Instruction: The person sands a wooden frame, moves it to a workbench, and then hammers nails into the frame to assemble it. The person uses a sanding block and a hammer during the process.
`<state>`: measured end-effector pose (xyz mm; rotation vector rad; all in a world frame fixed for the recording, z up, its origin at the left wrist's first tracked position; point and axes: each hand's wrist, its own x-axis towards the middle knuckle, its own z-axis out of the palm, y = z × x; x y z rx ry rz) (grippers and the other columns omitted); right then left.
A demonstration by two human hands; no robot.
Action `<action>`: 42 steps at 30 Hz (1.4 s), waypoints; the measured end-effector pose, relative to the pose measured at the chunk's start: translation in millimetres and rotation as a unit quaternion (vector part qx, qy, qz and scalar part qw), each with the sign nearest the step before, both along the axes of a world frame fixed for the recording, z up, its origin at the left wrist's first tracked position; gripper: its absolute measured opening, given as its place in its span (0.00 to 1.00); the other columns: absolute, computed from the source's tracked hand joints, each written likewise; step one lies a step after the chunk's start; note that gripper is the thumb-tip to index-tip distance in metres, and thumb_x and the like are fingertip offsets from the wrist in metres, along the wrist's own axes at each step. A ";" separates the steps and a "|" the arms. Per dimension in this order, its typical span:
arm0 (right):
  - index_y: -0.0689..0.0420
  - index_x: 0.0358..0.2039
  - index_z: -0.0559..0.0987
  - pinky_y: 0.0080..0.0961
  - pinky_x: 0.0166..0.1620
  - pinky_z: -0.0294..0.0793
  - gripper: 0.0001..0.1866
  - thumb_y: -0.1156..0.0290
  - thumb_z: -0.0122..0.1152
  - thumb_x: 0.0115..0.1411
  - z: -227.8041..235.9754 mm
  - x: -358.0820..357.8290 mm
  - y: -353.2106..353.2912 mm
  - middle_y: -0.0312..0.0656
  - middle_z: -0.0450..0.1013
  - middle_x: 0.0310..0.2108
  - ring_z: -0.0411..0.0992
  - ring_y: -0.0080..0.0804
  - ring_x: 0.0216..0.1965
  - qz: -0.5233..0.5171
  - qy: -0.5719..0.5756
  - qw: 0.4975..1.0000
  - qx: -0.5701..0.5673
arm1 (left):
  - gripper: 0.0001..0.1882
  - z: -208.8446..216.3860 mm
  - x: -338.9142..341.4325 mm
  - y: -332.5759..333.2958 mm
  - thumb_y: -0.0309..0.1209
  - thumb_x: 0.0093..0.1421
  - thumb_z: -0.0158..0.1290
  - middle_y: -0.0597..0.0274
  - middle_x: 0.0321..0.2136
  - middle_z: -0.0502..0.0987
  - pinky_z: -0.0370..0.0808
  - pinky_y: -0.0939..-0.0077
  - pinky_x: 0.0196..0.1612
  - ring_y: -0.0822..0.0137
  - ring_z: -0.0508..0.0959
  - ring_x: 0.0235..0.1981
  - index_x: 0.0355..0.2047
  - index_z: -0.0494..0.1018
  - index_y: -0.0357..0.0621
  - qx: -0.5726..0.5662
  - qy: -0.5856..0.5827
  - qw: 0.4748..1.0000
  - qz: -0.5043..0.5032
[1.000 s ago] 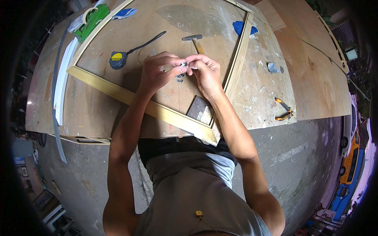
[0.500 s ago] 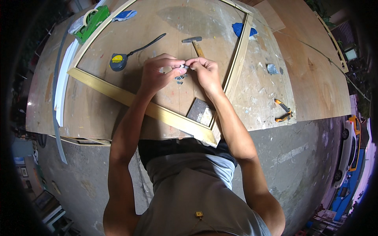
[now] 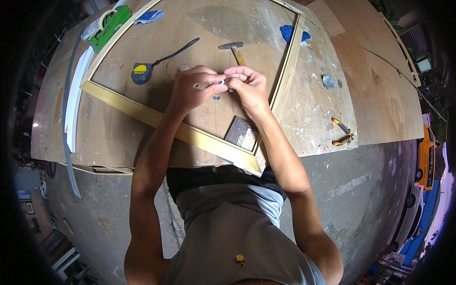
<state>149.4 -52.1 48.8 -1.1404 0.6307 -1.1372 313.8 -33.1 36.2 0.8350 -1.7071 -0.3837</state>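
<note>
One small pale piece (image 3: 222,82) is sitting between both hands above the surface (image 3: 209,112). Left hand (image 3: 196,85) fingers are pinching it at the tips, presumably because it is so tiny; right hand (image 3: 251,92) fingers are bending in beside it, their grip unclear. Fewer dark bits (image 3: 216,98) are showing below than half a second ago.

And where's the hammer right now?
In the head view, the hammer lies near the top middle, inside the wooden frame, just beyond the right hand and right of the tape measure.
</note>
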 end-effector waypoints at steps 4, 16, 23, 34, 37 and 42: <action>0.68 0.33 0.75 0.12 0.26 0.67 0.09 0.86 0.53 0.49 -5.4 2.2 -2.0 0.39 0.74 0.24 0.69 0.17 0.22 -0.008 -0.037 0.999 0.022 | 0.12 2.7 2.5 1.1 0.19 0.42 0.62 0.60 0.25 0.78 0.72 0.80 0.31 0.72 0.77 0.26 0.30 0.78 0.41 0.023 0.026 0.999 -0.008; 0.67 0.32 0.77 0.15 0.29 0.67 0.07 0.82 0.51 0.52 -6.4 -2.3 -5.9 0.40 0.75 0.25 0.70 0.19 0.26 0.002 -0.011 1.000 0.029 | 0.12 3.6 4.0 1.2 0.20 0.43 0.61 0.59 0.25 0.78 0.72 0.80 0.32 0.73 0.77 0.27 0.31 0.78 0.40 0.028 0.012 1.000 -0.005; 0.65 0.32 0.77 0.14 0.34 0.67 0.07 0.77 0.52 0.54 -3.8 0.5 -4.4 0.39 0.75 0.28 0.71 0.18 0.31 -0.026 0.066 0.997 -0.020 | 0.12 4.4 4.7 1.1 0.20 0.42 0.62 0.60 0.24 0.78 0.72 0.81 0.31 0.73 0.76 0.26 0.30 0.78 0.40 0.015 0.021 1.000 0.002; 0.65 0.32 0.75 0.12 0.29 0.68 0.06 0.82 0.56 0.51 -6.7 -3.3 -3.5 0.39 0.75 0.26 0.72 0.18 0.26 0.017 -0.002 1.000 -0.008 | 0.14 4.9 3.3 0.7 0.23 0.42 0.63 0.61 0.24 0.78 0.72 0.79 0.30 0.70 0.77 0.26 0.32 0.78 0.42 0.008 -0.024 1.000 0.007; 0.66 0.31 0.75 0.13 0.29 0.70 0.06 0.83 0.56 0.50 -5.9 -1.0 -2.2 0.40 0.75 0.25 0.72 0.19 0.26 0.005 -0.012 1.000 -0.015 | 0.14 6.0 1.0 2.1 0.23 0.41 0.63 0.60 0.25 0.78 0.73 0.78 0.30 0.69 0.78 0.27 0.31 0.78 0.42 0.016 -0.018 1.000 0.008; 0.67 0.30 0.75 0.13 0.30 0.72 0.06 0.84 0.56 0.49 -0.8 -0.7 -0.6 0.40 0.75 0.25 0.72 0.19 0.25 -0.011 0.006 1.000 -0.021 | 0.12 5.5 4.3 0.7 0.21 0.42 0.63 0.59 0.26 0.78 0.73 0.77 0.31 0.68 0.78 0.29 0.30 0.77 0.41 0.010 -0.024 1.000 0.013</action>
